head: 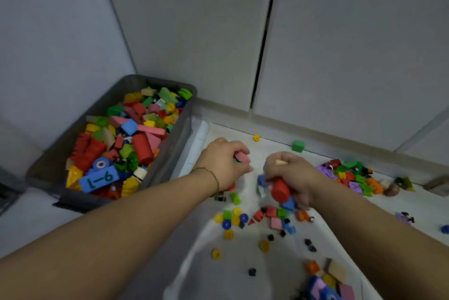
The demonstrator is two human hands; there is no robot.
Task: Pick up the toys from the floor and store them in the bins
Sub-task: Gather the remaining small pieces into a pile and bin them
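Head view, near to far: loose small toys (271, 211) scattered on the floor (255, 285); left hand (223, 163) curled round a pink block (243, 157), right hand (289, 173) gripping a red cylinder (280, 190), both hands seemingly gathering loads for the near-full grey bin (175, 154) at left; green cube (298, 146) by the wall.

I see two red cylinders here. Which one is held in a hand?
The red cylinder gripped by the right hand, out over the floor. The other red cylinder lies untouched in the grey bin.
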